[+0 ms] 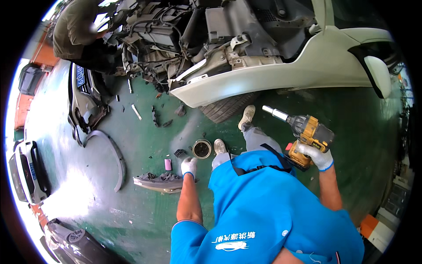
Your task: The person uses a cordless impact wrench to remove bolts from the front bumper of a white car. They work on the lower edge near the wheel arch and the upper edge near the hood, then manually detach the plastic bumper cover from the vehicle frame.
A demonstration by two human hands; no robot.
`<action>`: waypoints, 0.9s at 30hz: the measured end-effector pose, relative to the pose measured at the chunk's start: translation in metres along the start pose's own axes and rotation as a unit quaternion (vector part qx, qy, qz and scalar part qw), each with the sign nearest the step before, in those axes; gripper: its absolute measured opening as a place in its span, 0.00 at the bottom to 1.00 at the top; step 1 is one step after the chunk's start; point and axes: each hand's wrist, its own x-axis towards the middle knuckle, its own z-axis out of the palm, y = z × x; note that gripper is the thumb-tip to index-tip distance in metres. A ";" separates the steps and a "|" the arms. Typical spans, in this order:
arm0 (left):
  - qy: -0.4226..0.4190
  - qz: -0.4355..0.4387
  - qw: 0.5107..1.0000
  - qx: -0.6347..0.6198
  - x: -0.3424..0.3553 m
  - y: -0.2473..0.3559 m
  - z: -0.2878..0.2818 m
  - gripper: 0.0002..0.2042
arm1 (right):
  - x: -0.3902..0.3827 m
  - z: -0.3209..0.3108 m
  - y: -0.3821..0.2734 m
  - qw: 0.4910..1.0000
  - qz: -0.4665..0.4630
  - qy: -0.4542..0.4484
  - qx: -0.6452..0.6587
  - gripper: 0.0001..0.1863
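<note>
My right hand [314, 154], in a white glove, grips a yellow and black cordless impact wrench [310, 134] with a long silver socket pointing toward the front wheel [224, 105] of the partly dismantled white car. My left hand [189, 166], also gloved, has curled fingers; whether anything is inside them is hidden. In the view it lies over the floor between a pink object [168, 165] and a round tin of dark contents [201, 149], just above a detached lamp assembly [154, 182]. The car's white fender [263, 81] arches across the top, beside the exposed engine bay [162, 35].
A person [70, 31] bends at the car's front, top left. A detached bumper [88, 101], a curved trim [116, 158] and several broken pieces [154, 115] lie on the green floor [149, 220]. Other cars [72, 237] stand along the left edge. An orange and white object [369, 226] is at lower right.
</note>
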 end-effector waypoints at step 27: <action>0.016 0.189 0.946 -0.262 0.094 0.389 0.033 0.19 | -0.023 -0.005 0.033 0.993 -0.014 0.108 0.040 0.32</action>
